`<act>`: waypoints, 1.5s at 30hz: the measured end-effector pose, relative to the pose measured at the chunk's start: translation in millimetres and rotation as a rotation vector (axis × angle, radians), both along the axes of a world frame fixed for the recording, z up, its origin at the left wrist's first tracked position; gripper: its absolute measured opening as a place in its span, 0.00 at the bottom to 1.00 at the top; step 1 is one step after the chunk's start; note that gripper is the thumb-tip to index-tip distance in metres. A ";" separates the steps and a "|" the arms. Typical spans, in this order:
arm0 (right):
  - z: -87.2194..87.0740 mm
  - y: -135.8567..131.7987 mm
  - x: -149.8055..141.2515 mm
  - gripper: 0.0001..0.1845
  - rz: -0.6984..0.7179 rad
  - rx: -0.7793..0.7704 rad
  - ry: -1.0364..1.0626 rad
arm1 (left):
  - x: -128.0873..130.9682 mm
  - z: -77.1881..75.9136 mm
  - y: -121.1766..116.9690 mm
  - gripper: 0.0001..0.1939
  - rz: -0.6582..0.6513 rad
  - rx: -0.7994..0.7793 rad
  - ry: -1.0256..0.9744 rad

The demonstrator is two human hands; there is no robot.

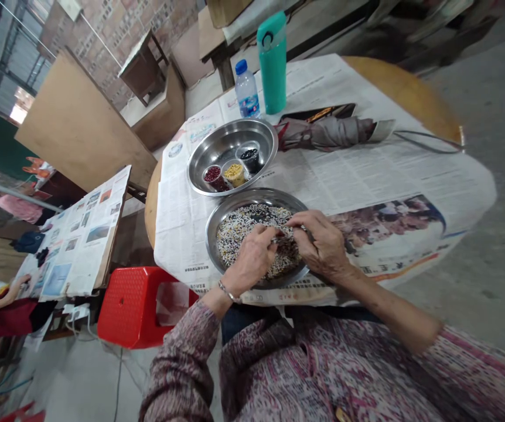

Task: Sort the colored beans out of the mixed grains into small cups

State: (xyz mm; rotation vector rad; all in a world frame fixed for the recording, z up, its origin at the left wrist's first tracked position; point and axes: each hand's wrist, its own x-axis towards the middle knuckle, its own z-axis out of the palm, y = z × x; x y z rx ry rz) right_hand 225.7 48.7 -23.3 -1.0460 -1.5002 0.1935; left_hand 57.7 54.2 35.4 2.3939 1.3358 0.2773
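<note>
A round steel basin [214,249] holds a mix of white, dark, yellow and reddish grains and beans [239,230]. Over the middle of that mix is my left hand [255,258], its thumb and fingers drawn together. My right hand [320,243] is over the basin's right side, fingertips pinched close to the left ones. What either pinch holds is too small to make out. Just behind, a second steel basin [197,170] carries three clear plastic cups: one of dark red beans [214,176], one of yellow beans [235,172], one of black beans [249,157].
Newspaper [177,234] covers the round table. Behind the basins stand a water bottle [247,91] and a teal flask [273,70]; a folded umbrella [327,133] lies to their right. A red stool [125,308] is at left, near another newspaper-covered table [89,234] and a person's red sleeve [6,316].
</note>
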 end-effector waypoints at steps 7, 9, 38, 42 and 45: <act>2.4 0.0 -0.1 0.10 -0.008 0.005 -0.014 | -10.8 -0.6 39.4 0.15 0.226 0.261 0.142; 3.2 -0.1 0.1 0.10 -0.007 0.021 -0.028 | -20.2 1.4 30.8 0.14 0.276 0.276 0.177; 1.8 -4.8 0.7 0.07 -0.051 -0.079 0.048 | -26.1 12.4 -11.3 0.16 0.266 0.353 -0.196; 0.5 -5.9 2.6 0.07 -0.040 -0.084 0.029 | -13.1 42.3 -30.6 0.14 0.347 0.050 -0.787; -2.3 -6.7 4.5 0.06 -0.053 -0.069 0.013 | 3.2 85.1 -48.8 0.26 0.321 -0.274 -1.250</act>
